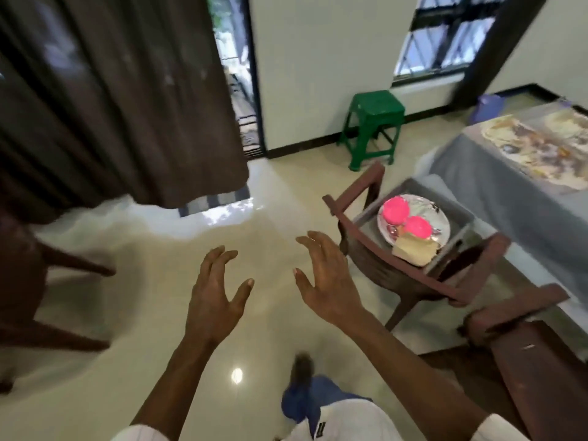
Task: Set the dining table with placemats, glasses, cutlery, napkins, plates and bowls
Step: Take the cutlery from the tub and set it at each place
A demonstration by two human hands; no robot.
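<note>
My left hand (216, 291) and right hand (324, 275) hang over the tiled floor, each with fingers spread and slightly crooked, palm down, holding nothing, the 2 apart from each other. Just to the right of my right hand, a wooden chair (353, 189) carries the tableware. A plate (444, 225) sits on its seat, with 2 pink bowls (395, 211) on the plate and a folded beige napkin (413, 249) lying over the plate's near rim. Thin metal glints behind the bowls may be cutlery; the blur is too heavy for me to say.

Farther right, beyond the chair, the dining table (496, 176) wears a grey cloth, with patterned placemats (541, 144) already laid on it. No plate, bowl, glass, napkin or cutlery shows on the part of the table in view, and I see no glasses anywhere. By my reading the job is in its opening stretch: mats down, everything else to come, and the chair's load the likely next pick.

Ahead of both hands, well apart, a green stool (372, 122) stands by the wall. A brown curtain (111, 90) hangs off to the left.
</note>
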